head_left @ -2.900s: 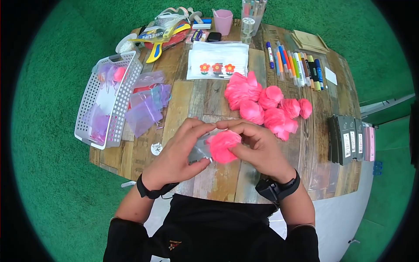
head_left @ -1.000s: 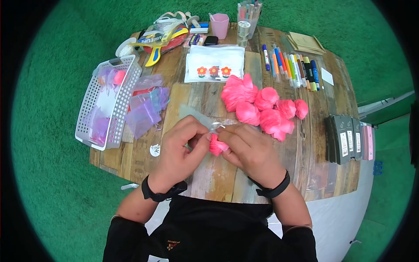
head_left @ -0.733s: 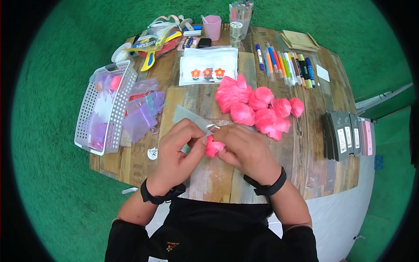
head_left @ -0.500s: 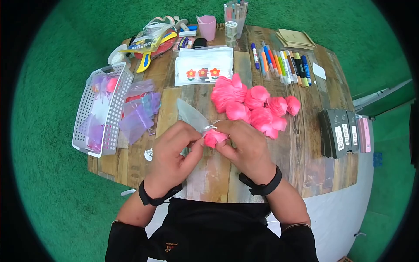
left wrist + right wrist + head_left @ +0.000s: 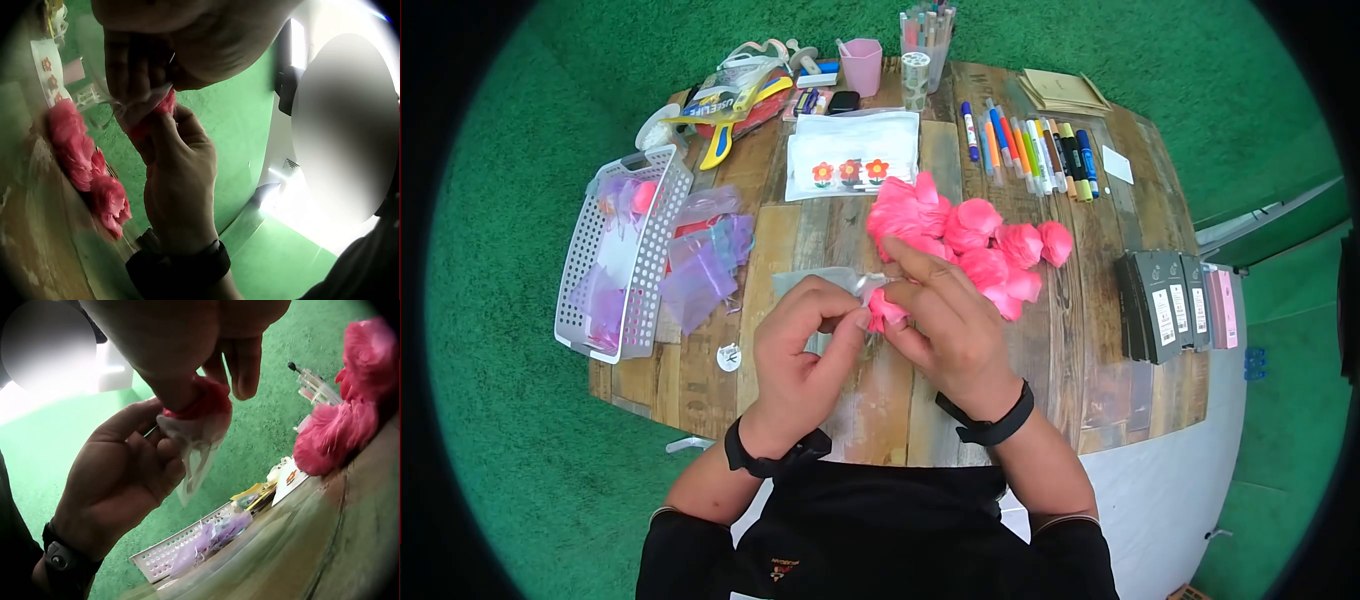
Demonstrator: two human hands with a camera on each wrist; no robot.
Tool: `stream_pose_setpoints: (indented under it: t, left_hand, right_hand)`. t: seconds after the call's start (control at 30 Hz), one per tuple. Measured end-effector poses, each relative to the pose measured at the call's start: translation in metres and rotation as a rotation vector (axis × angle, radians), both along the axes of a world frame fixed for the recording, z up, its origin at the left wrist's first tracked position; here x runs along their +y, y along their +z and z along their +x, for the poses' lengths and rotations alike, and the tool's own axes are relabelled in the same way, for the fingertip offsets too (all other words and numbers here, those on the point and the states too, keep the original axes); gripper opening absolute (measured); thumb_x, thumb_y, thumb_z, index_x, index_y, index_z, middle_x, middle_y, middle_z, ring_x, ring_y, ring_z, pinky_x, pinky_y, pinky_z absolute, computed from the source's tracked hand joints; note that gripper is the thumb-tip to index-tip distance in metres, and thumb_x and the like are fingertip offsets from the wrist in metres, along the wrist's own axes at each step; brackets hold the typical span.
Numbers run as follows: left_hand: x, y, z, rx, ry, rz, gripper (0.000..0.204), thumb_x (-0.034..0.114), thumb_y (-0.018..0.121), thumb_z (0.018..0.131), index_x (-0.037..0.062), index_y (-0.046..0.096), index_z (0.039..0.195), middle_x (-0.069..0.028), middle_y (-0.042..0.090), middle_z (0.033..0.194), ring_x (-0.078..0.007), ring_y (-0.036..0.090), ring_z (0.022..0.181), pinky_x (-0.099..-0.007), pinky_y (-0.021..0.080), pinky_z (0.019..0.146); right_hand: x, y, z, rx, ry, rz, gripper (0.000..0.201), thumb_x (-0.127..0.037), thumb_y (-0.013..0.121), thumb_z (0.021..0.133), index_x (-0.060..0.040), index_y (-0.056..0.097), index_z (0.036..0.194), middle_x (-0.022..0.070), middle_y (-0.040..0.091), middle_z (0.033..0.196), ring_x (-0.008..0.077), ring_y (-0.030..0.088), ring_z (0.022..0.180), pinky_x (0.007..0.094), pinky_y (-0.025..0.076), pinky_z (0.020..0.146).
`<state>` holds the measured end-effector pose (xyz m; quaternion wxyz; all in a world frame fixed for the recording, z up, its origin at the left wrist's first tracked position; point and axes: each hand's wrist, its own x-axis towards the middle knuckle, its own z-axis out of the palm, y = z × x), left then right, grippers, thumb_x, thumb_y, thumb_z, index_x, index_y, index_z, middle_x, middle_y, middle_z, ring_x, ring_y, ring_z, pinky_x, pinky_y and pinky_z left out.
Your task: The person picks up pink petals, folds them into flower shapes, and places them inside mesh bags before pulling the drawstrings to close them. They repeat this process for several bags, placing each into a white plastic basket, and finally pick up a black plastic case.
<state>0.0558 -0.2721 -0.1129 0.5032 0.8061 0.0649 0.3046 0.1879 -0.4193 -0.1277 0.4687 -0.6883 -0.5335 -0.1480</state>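
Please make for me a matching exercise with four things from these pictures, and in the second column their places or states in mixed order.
Things:
1. Sheer white bag
2. White basket
3. Dark boxes
4. Pink cup

Places or states:
A. Contains purple mesh bags
B. Near the table's far edge
C. Held by the left hand
D. Near the table's right edge

Pairs: 1-C, 2-A, 3-D, 4-B
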Motion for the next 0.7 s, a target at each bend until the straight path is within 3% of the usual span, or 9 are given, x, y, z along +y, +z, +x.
stream_pose_setpoints:
  t: [0.07, 0.23, 0.33, 0.43, 0.53, 0.63, 0.7]
  left_hand:
    - [0.002, 0.008, 0.001, -0.042, -0.023, 0.194, 0.009, -0.004, 0.074, 0.094, -0.0016, 0.069, 0.101, -0.0109, 0.066, 0.092, -0.0216, 0.066, 0.079, -0.0324, 0.051, 0.07]
    - [0.003, 0.013, 0.003, -0.076, 0.013, 0.415, 0.015, -0.003, 0.081, 0.086, 0.0018, 0.073, 0.098, -0.0118, 0.068, 0.09, -0.0287, 0.068, 0.074, -0.0353, 0.054, 0.065]
    - [-0.002, 0.007, 0.004, -0.072, 0.074, 0.49, 0.018, -0.001, 0.083, 0.084, 0.0037, 0.074, 0.098, -0.0109, 0.069, 0.09, -0.0305, 0.069, 0.073, -0.0377, 0.054, 0.064]
    - [-0.005, 0.003, 0.009, -0.09, 0.127, 0.537, 0.019, 0.0, 0.084, 0.082, 0.0047, 0.074, 0.098, -0.0102, 0.07, 0.09, -0.0303, 0.069, 0.073, -0.0391, 0.054, 0.064]
    - [-0.02, -0.001, 0.015, -0.116, 0.101, 0.5, 0.022, 0.001, 0.084, 0.08, 0.0053, 0.075, 0.099, -0.0102, 0.071, 0.09, -0.0301, 0.069, 0.073, -0.0396, 0.054, 0.064]
    - [-0.032, 0.0, 0.024, -0.18, 0.076, 0.44, 0.023, 0.0, 0.083, 0.079, 0.0053, 0.076, 0.101, -0.0104, 0.072, 0.091, -0.0304, 0.07, 0.074, -0.0395, 0.054, 0.064]
    - [-0.031, 0.003, 0.026, -0.194, 0.083, 0.435, 0.024, -0.001, 0.083, 0.079, 0.0048, 0.076, 0.102, -0.0107, 0.073, 0.092, -0.0307, 0.071, 0.075, -0.0392, 0.054, 0.065]
  right_hand:
    - [-0.001, 0.0, 0.003, 0.014, 0.05, -0.015, 0.032, -0.005, 0.084, 0.082, -0.0042, 0.071, 0.11, 0.0131, 0.072, 0.125, 0.033, 0.073, 0.11, 0.041, 0.061, 0.09]
    - [-0.002, -0.004, 0.0, 0.186, 0.1, -0.072, 0.028, -0.006, 0.083, 0.083, -0.0042, 0.069, 0.108, 0.0124, 0.075, 0.118, 0.0317, 0.074, 0.104, 0.041, 0.061, 0.084]
    - [0.004, -0.005, -0.009, 0.186, -0.015, -0.017, 0.028, -0.005, 0.083, 0.083, -0.004, 0.068, 0.107, 0.011, 0.077, 0.113, 0.0313, 0.074, 0.1, 0.041, 0.061, 0.081]
    - [0.007, -0.008, -0.01, 0.104, -0.107, 0.004, 0.035, 0.003, 0.083, 0.076, -0.0033, 0.07, 0.109, 0.0114, 0.079, 0.12, 0.0304, 0.076, 0.096, 0.0372, 0.061, 0.079]
    - [0.006, -0.005, -0.001, 0.074, -0.157, 0.023, 0.033, 0.006, 0.082, 0.08, -0.0013, 0.07, 0.11, 0.0143, 0.079, 0.122, 0.0281, 0.078, 0.099, 0.0371, 0.062, 0.08]
    - [0.007, -0.016, 0.007, 0.301, -0.05, 0.2, 0.026, 0.008, 0.078, 0.088, 0.002, 0.068, 0.112, 0.0165, 0.079, 0.124, 0.0231, 0.077, 0.102, 0.0364, 0.062, 0.084]
    - [0.007, -0.01, 0.003, 0.744, 0.094, 0.365, 0.024, 0.008, 0.076, 0.091, 0.0027, 0.067, 0.113, 0.0136, 0.079, 0.12, 0.02, 0.077, 0.1, 0.0344, 0.062, 0.086]
